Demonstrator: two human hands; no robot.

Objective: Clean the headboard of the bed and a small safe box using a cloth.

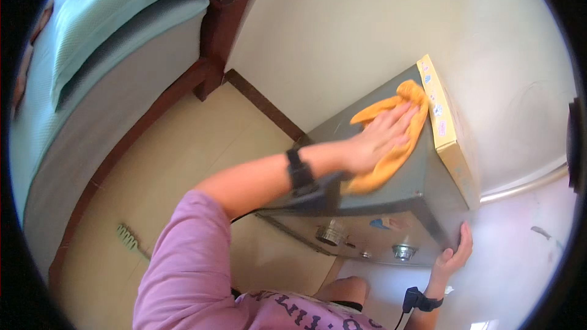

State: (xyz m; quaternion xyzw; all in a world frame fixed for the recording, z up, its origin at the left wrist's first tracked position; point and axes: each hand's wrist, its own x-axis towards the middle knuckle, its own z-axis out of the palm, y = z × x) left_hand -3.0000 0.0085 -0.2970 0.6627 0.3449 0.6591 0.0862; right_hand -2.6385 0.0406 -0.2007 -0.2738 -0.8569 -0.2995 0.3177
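Observation:
My left hand (383, 137) lies palm down on an orange cloth (412, 137), fingers spread and slightly blurred. The cloth is bunched over the top of a grey metal cabinet (380, 91), which looks like a safe. Its front has a round metal dial (404, 252), a larger metal knob (329, 233) and a coloured sticker (387, 223). Down at the cabinet's front right corner, my right hand (456, 250) rests against the side with its fingers up. A yellow cardboard box (445, 123) bearing stickers stands on edge along the cabinet top's right side, close to the cloth.
A bed with a pale teal sheet (34, 146) and dark red wooden frame (137, 123) is at the left. A green-headed long-handled tool (127, 237) lies on the tiled floor (183, 160). The pale wall (348, 32) rises behind the cabinet; a pipe (523, 185) runs at right.

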